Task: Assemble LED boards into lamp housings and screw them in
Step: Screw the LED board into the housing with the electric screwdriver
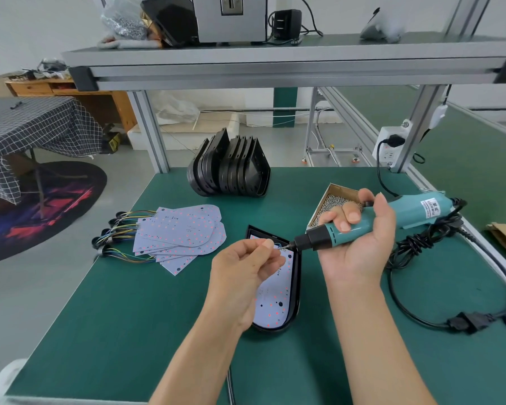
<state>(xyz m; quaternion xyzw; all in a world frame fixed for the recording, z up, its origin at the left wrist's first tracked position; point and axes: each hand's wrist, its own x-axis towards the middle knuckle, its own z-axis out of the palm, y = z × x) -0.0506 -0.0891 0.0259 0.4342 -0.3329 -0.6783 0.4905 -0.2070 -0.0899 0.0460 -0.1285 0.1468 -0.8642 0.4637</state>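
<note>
A black lamp housing (295, 290) lies on the green mat with a white LED board (275, 302) seated inside it. My right hand (360, 238) grips a teal electric screwdriver (371, 220), held almost level, its bit pointing left. My left hand (246, 267) pinches something tiny at the bit's tip, too small to identify, above the housing's far end. A fan of loose LED boards (184, 232) with coloured wires lies to the left. Several empty black housings (231, 168) stand stacked at the back.
An open cardboard box of screws (333, 200) sits behind my right hand. The screwdriver's black cable (415, 247) coils on the mat at right and runs to a socket (389, 144) on the frame post. An aluminium shelf (275, 62) overhangs the bench.
</note>
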